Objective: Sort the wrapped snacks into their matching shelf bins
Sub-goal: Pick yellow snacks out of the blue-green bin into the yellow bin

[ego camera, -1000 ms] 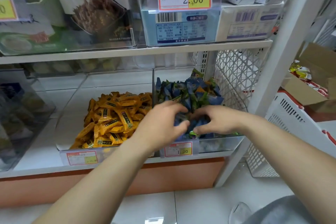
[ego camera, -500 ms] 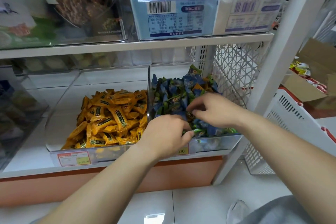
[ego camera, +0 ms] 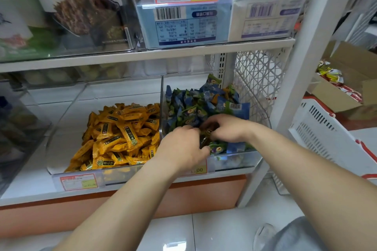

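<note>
Item under sorting: one dark-wrapped snack (ego camera: 205,138), held over the front of the right clear bin (ego camera: 234,162), just above the blue and green wrapped snacks (ego camera: 195,106) heaped there. My left hand (ego camera: 181,149) grips its lower end, fingers and thumb curled round it. My right hand (ego camera: 229,128) has its fingers curled onto the upper end. The two hands nearly touch. The adjoining left clear bin (ego camera: 67,120) holds orange wrapped snacks (ego camera: 122,134), heaped toward the shared wall. Beyond the shelf post, a white basket (ego camera: 326,134) stands below an open cardboard box (ego camera: 346,63).
</note>
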Demonstrator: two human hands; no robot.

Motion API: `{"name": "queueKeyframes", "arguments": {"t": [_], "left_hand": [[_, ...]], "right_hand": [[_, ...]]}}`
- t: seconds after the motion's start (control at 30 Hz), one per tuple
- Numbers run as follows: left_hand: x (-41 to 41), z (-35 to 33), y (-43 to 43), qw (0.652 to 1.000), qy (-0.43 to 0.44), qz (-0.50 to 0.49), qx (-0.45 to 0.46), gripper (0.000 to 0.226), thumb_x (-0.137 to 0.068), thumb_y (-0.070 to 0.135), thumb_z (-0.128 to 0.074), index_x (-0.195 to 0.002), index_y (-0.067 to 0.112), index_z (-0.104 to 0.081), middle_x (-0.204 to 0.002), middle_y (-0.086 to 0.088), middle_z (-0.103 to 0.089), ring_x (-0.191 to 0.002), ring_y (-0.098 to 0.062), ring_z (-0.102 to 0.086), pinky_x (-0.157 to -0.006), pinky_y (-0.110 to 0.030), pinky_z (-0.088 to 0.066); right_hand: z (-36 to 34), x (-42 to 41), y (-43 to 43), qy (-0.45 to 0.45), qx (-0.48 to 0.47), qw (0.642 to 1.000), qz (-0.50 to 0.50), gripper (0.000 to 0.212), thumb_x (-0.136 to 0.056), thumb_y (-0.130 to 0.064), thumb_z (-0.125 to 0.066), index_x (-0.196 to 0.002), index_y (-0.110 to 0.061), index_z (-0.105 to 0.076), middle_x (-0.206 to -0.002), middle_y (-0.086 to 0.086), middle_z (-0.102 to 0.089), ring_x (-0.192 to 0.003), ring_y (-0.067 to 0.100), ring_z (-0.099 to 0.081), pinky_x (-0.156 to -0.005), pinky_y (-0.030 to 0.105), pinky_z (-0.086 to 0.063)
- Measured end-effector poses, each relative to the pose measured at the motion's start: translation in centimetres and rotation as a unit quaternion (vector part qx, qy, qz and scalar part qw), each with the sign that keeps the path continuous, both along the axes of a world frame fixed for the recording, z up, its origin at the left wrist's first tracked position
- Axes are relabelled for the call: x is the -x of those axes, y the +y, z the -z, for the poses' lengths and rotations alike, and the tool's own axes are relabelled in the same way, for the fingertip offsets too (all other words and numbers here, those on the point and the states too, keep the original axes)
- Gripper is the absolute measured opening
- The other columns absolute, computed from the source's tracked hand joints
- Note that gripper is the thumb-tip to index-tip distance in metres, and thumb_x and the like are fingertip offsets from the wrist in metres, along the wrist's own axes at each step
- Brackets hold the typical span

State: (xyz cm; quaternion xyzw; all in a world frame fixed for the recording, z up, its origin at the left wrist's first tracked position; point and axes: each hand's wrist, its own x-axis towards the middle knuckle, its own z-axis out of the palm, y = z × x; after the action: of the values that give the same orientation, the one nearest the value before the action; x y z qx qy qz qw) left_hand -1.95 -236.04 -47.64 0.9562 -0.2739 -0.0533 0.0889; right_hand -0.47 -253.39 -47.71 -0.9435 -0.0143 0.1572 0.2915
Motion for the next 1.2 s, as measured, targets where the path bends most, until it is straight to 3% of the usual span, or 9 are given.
{"name": "queueKeyframes", "arguments": {"t": [0.13,0.23,0.53,0.67,0.8,0.9,1.0,1.07,1.2], "left_hand": [[-0.3,-0.2,-0.3,0.999,0.043,-0.023,0.024,0.049,-0.085,0.052,-0.062,-0.120,0.017,-0.061,-0.116,-0.004,-0.061,-0.107,-0.025,-0.058,-0.091,-0.041,-0.051],[-0.2,0.4,-0.5,0.993,0.078,-0.054,0.076,0.061,-0.084,0.046,-0.067,-0.133,0.012,-0.055,-0.128,-0.008,-0.058,-0.117,-0.027,-0.054,-0.097,-0.041,-0.048],[-0.4,0.9,-0.5,0.980,0.102,-0.088,0.148,0.077,-0.080,0.045,-0.075,-0.145,0.014,-0.047,-0.139,-0.005,-0.053,-0.127,-0.024,-0.050,-0.103,-0.036,-0.045],[-0.6,1.1,-0.4,0.981,0.096,-0.085,0.144,0.079,-0.081,0.046,-0.074,-0.147,0.014,-0.044,-0.144,-0.005,-0.052,-0.130,-0.024,-0.049,-0.105,-0.035,-0.044],[-0.5,1.2,-0.3,0.981,0.092,-0.081,0.148,0.079,-0.082,0.047,-0.073,-0.147,0.013,-0.045,-0.144,-0.005,-0.052,-0.130,-0.023,-0.049,-0.105,-0.033,-0.043],[-0.3,1.1,-0.4,0.982,0.086,-0.083,0.149,0.077,-0.082,0.047,-0.072,-0.146,0.013,-0.045,-0.142,-0.005,-0.053,-0.128,-0.023,-0.050,-0.101,-0.031,-0.043],[-0.3,1.1,-0.3,0.976,0.092,-0.093,0.175,0.073,-0.081,0.046,-0.074,-0.142,0.014,-0.049,-0.136,-0.005,-0.056,-0.122,-0.023,-0.054,-0.091,-0.027,-0.044],[-0.5,1.1,-0.3,0.971,0.099,-0.104,0.190,0.073,-0.080,0.044,-0.075,-0.141,0.015,-0.049,-0.135,-0.005,-0.057,-0.121,-0.024,-0.055,-0.091,-0.027,-0.045],[-0.7,1.0,-0.4,0.963,0.112,-0.120,0.215,0.078,-0.080,0.042,-0.075,-0.146,0.017,-0.040,-0.134,-0.005,-0.059,-0.121,-0.026,-0.055,-0.092,-0.030,-0.046]], "right_hand": [[-0.5,-0.4,-0.1,0.037,-0.012,0.999,-0.030,0.060,-0.080,-0.007,-0.062,-0.137,-0.027,-0.056,-0.128,-0.003,-0.061,-0.114,0.017,-0.057,-0.100,0.031,-0.047],[-0.6,-0.8,0.1,0.063,0.006,0.997,-0.050,0.060,-0.080,-0.012,-0.065,-0.137,-0.027,-0.054,-0.129,-0.002,-0.062,-0.112,0.016,-0.058,-0.099,0.032,-0.049],[-0.3,-1.5,0.4,0.095,0.060,0.990,-0.088,0.066,-0.084,-0.022,-0.065,-0.146,-0.026,-0.042,-0.138,-0.002,-0.054,-0.117,0.017,-0.053,-0.099,0.031,-0.046],[0.3,-2.0,0.6,0.073,0.077,0.991,-0.087,0.062,-0.082,-0.022,-0.069,-0.140,-0.022,-0.048,-0.122,0.000,-0.061,-0.097,0.015,-0.058,-0.073,0.025,-0.046],[0.9,-2.0,0.2,0.055,0.070,0.994,-0.068,0.056,-0.085,-0.027,-0.071,-0.137,-0.020,-0.052,-0.124,0.000,-0.060,-0.102,0.017,-0.057,-0.076,0.023,-0.047],[1.3,-1.6,-0.2,0.012,0.047,0.998,-0.048,0.045,-0.083,-0.026,-0.074,-0.126,-0.021,-0.061,-0.106,-0.005,-0.060,-0.088,0.013,-0.055,-0.061,0.016,-0.039],[0.8,-1.3,-0.6,-0.035,0.027,0.998,-0.045,0.024,-0.080,-0.032,-0.079,-0.101,-0.030,-0.067,-0.091,-0.011,-0.063,-0.083,0.014,-0.058,-0.062,0.021,-0.042],[-0.1,-0.9,-1.0,-0.072,0.001,0.997,-0.029,0.020,-0.078,-0.036,-0.082,-0.092,-0.032,-0.069,-0.083,-0.015,-0.062,-0.077,0.008,-0.058,-0.061,0.022,-0.043],[-1.4,0.0,-1.8,-0.156,-0.111,0.981,0.015,0.017,-0.078,-0.025,-0.084,-0.092,-0.021,-0.075,-0.069,-0.018,-0.061,-0.060,-0.008,-0.054,-0.054,0.008,-0.037]]}}
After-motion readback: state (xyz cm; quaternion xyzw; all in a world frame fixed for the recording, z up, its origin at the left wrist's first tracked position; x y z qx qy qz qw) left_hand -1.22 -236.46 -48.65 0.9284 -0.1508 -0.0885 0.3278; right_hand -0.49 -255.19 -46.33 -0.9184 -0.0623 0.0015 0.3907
